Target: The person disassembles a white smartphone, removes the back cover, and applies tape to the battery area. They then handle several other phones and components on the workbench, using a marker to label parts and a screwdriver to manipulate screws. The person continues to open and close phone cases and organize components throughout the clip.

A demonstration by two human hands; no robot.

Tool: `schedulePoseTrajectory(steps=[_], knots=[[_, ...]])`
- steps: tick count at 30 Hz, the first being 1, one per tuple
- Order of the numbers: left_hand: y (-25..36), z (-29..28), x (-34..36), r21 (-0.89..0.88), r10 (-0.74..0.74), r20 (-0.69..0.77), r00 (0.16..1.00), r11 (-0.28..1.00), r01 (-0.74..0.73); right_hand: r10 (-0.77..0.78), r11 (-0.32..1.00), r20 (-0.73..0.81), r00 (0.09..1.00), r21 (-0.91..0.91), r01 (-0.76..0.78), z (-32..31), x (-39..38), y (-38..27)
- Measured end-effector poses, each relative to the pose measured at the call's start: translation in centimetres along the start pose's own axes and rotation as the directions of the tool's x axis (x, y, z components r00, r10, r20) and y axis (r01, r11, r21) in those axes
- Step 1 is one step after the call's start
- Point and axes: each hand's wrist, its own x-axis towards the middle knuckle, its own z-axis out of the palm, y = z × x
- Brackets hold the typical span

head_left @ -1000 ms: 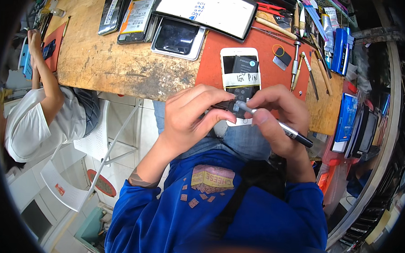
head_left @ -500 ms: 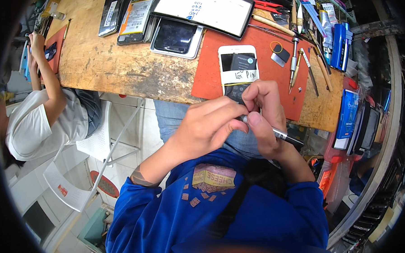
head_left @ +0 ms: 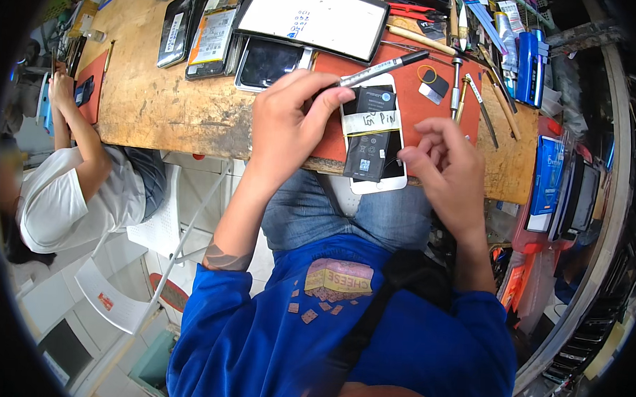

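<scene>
The pen point(head_left: 380, 68) has just come out of the two-handed huddle: the left fingers point(head_left: 329, 103) alone pinch it, dark end slanting away from them, while the right fingers point(head_left: 422, 166) hang loosely curled, thumb apart, holding nothing I can see. That leaves the white phone point(head_left: 386, 185) uncovered between both sets of fingers, a dark battery point(head_left: 366, 147) on it under a paper strip point(head_left: 371, 121). Beneath lies a red mat point(head_left: 412, 107) on the worn counter point(head_left: 187, 108); well left of the fingers sits a co-worker point(head_left: 63, 194).
</scene>
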Motion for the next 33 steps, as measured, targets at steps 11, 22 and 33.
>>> schedulePoseTrajectory(steps=[11, 22, 33], knots=[[1.3, 1.3, 2.8, 0.073, 0.153, -0.111, 0.982, 0.987, -0.146, -0.472, 0.813, -0.019, 0.881, -0.395, 0.427, 2.1, -0.3, 0.4], [1.3, 0.7, -4.3, 0.037, -0.068, 0.133, 0.989, 0.997, 0.064, -0.663, 0.722, -0.027, 0.748, -0.285, 0.630, 1.2, 3.5, 1.1], [2.2, 1.7, -3.4, 0.109, 0.053, 0.196, 0.979, 0.991, -0.075, -0.664, 0.684, -0.006, 0.748, -0.410, 0.603, 2.2, 4.2, 2.0]])
